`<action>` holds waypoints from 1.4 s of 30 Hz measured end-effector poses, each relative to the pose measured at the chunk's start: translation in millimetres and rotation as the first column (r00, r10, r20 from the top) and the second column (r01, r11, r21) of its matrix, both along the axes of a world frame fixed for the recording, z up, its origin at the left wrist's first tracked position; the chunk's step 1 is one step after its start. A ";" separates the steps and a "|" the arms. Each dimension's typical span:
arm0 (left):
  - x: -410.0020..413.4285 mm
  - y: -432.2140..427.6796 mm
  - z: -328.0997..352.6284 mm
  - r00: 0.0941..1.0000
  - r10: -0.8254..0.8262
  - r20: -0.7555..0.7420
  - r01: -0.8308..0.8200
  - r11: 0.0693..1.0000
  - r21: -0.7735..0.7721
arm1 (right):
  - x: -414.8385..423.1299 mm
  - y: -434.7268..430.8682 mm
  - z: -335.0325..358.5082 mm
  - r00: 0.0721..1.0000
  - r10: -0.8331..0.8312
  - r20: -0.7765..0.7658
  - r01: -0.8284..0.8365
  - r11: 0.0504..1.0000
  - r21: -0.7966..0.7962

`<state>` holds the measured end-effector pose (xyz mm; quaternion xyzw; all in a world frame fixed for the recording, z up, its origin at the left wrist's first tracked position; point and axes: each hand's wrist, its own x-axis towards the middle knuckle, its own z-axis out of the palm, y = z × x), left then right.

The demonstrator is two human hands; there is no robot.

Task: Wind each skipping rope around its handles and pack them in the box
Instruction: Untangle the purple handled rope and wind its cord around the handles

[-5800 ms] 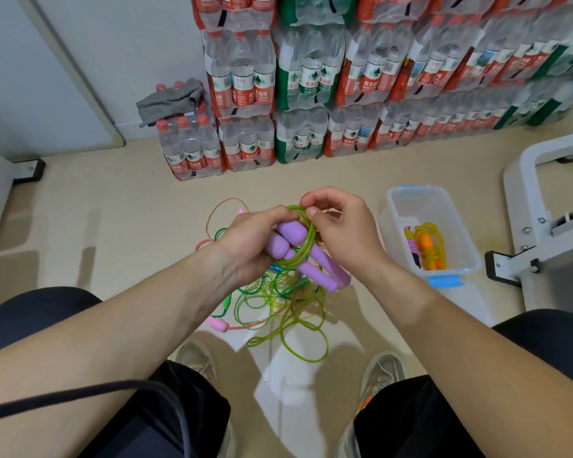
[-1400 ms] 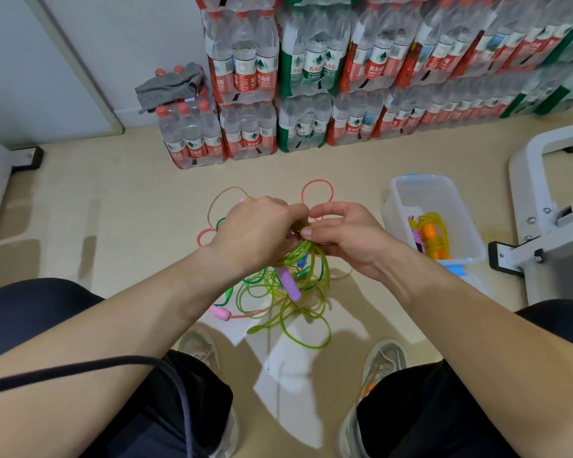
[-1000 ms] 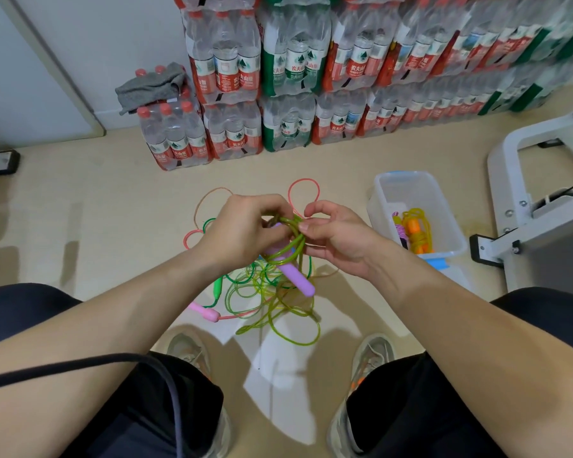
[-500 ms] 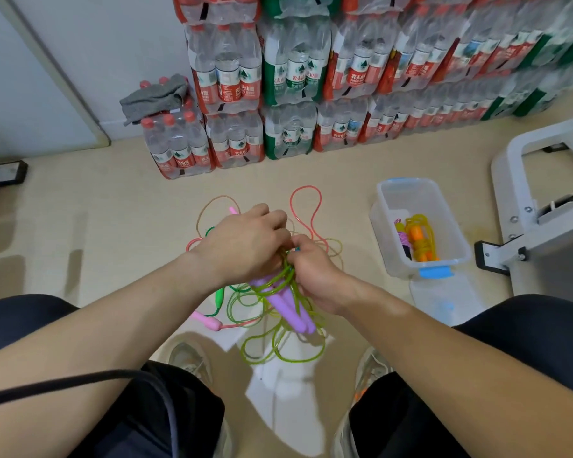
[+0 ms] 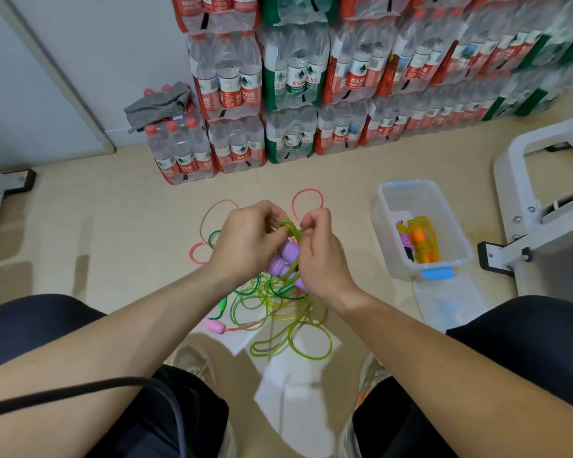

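Note:
My left hand (image 5: 248, 246) grips the two purple handles (image 5: 283, 261) of a skipping rope held together above the floor. My right hand (image 5: 321, 256) pinches a loop of its yellow-green rope (image 5: 288, 226) at the top of the handles. The remaining yellow-green rope (image 5: 291, 322) hangs down in loose coils onto the floor. Beneath lie a pink rope (image 5: 306, 203) with a pink handle (image 5: 214, 325) and a dark green rope (image 5: 214, 239), tangled together. The clear plastic box (image 5: 387, 226) stands to the right with a wound orange-handled rope (image 5: 422, 242) inside.
Shrink-wrapped packs of water bottles (image 5: 291, 94) are stacked along the far wall, a grey cloth (image 5: 158, 102) on one pack. The box's lid (image 5: 444, 305) lies flat in front of it. A white metal frame (image 5: 543, 200) stands at the right. My knees and shoes frame the bottom.
Both hands have lifted the purple handles from low over the pile; my right hand has moved from the lower end of the handles to the top, bringing a rope loop with it.

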<state>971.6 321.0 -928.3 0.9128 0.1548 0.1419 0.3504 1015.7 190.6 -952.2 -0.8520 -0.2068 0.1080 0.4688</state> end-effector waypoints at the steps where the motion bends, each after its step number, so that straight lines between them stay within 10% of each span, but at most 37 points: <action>1: 2.2 2.7 2.6 0.997 -0.069 -0.023 0.072 0.984 0.165 | 1.8 0.3 2.8 1.000 0.018 0.004 -0.018 1.000 -0.019; 5: 7.0 18.2 12.3 0.913 -0.361 -0.189 0.406 0.764 0.502 | 2.8 -1.8 17.7 0.989 0.150 0.005 -0.149 0.985 -0.092; 13: 14.8 23.4 26.4 0.822 -0.382 -0.423 0.308 0.922 -0.236 | 3.6 -2.7 17.3 0.949 0.303 0.092 -0.259 0.909 -0.327; 17: 15.6 24.7 39.6 0.682 -0.359 -0.638 0.516 0.854 0.071 | 0.2 -0.2 17.1 0.927 0.367 0.081 -0.299 0.851 -0.432; 28: 17.9 32.4 33.2 0.787 -0.435 -0.438 0.574 0.778 0.257 | 21.3 -2.3 21.5 0.924 0.357 0.135 -0.255 0.842 -0.475; 42: 18.9 20.1 11.8 0.833 -0.353 -0.425 0.358 0.931 -0.070 | 20.8 -4.7 21.7 0.937 0.337 0.096 -0.283 0.890 -0.358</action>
